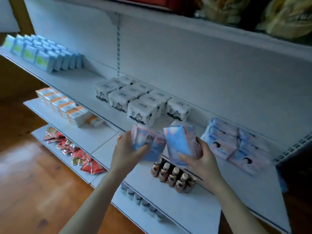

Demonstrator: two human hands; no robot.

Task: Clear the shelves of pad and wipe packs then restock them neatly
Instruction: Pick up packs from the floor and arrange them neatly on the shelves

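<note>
Middle shelf (81, 78), white metal, holding pad and wipe packs in three groups.

- Left end: blue-and-green packs (43, 53) are standing upright in tight rows.
- Centre: white packs (135, 98) with black print are sitting in a block, several rows deep, against the back panel.
- Right end: pink-and-blue packs (233, 142) are lying stacked and slanting, near the shelf's front edge.

In hand, in front of the same shelf, between the white packs and the stacked ones:
- Left hand (125, 149) is holding the barcode pack (150, 142), pink and blue, grip clamped round its lower end, thumb on the near face.
- Right hand (200, 159) is holding the blue pack (181, 144) upright, grip clamped on its right side and bottom. The two packs are almost touching; both are blurred.

Lower shelves:
- Orange-and-white boxes (67, 105) are lining the front of the next shelf down, at left.
- Brown bottles (173, 176) are standing in a cluster below the hands.
- Red sachets (76, 152) are lying loose on a lower shelf.
- Grey-capped bottles (140, 198) are standing in a row at the lowest edge.

Top shelf: yellow-green bags (287, 19) are sitting at right.

Wooden floor (33, 183) is showing at left.
</note>
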